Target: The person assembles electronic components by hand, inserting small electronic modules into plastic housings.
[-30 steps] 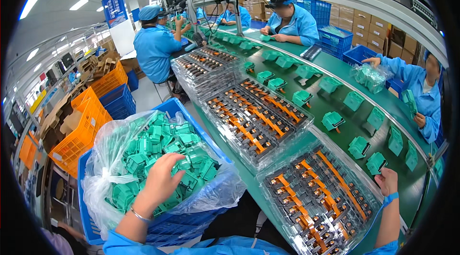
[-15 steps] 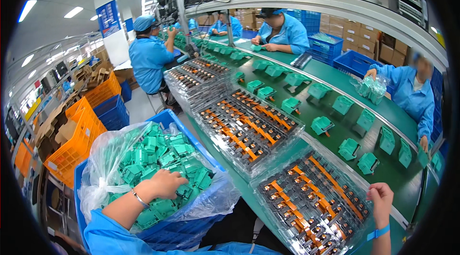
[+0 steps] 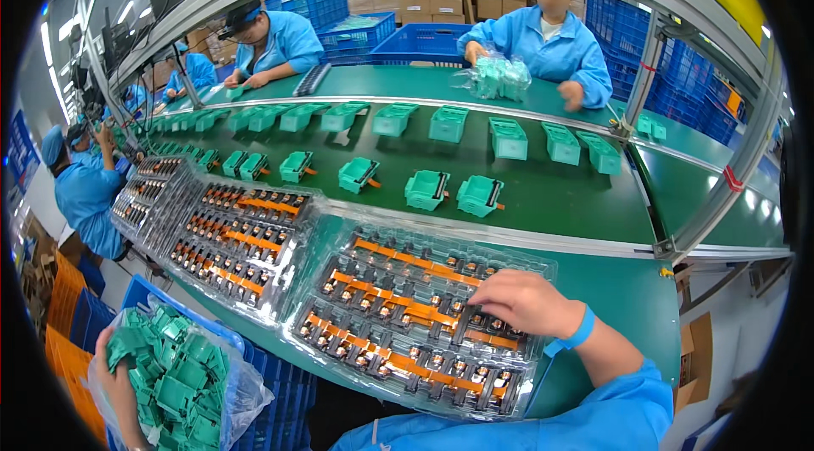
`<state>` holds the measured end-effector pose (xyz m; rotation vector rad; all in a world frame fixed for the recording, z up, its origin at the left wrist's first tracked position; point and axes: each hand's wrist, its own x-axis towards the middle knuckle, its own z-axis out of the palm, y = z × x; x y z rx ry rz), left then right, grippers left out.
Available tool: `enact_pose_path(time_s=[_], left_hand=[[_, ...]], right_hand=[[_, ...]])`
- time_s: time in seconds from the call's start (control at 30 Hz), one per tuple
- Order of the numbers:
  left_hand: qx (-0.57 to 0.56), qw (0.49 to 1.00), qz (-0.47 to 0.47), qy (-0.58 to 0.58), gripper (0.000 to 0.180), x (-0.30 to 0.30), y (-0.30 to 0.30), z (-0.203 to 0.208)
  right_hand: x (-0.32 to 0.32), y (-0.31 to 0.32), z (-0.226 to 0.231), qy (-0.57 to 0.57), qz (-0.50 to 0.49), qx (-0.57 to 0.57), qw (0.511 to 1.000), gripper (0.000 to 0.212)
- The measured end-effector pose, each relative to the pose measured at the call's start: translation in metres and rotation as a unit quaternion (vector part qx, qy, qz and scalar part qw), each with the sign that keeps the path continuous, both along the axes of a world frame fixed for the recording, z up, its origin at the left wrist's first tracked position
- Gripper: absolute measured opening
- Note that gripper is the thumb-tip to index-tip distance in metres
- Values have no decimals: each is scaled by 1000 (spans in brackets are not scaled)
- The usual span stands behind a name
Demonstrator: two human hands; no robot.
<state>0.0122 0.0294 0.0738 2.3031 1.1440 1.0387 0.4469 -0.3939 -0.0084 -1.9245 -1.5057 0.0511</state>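
Observation:
My left hand (image 3: 121,390) is at the left side of a bagged heap of green plastic housings (image 3: 182,387), its fingers closed around one green plastic housing (image 3: 129,344). The heap fills a clear bag (image 3: 248,396) inside a blue crate (image 3: 188,309). Over the nearest clear plastic tray (image 3: 310,346), my right hand (image 3: 530,303) has its fingertips pinched on a black part (image 3: 462,325) in the upper right portion. Rows of black parts with orange strips (image 3: 398,303) lie in this tray. My fingers partly hide the pinched part.
More filled trays (image 3: 229,239) stand to the left. Beyond them runs a green conveyor (image 3: 560,205) carrying rows of green housings (image 3: 426,188). A metal post (image 3: 721,197) rises at the right. Across the line, a co-worker (image 3: 551,52) handles a clear bag of green parts (image 3: 500,78); others sit farther left.
The view has swung to the right. My left hand has closed on a green housing from the heap. My right hand has moved from beside the tray onto a black part in it.

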Motion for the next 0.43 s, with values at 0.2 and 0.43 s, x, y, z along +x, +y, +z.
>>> enact_pose_path(time_s=[0.2, 0.43], left_hand=[[-104, 949, -211, -210, 28, 85, -107, -13], [-365, 766, -399, -347, 41, 204, -178, -54]], right_hand=[[-14, 16, -15, -133, 60, -54, 988, 27], [-8, 12, -21, -82, 55, -16, 995, 23]])
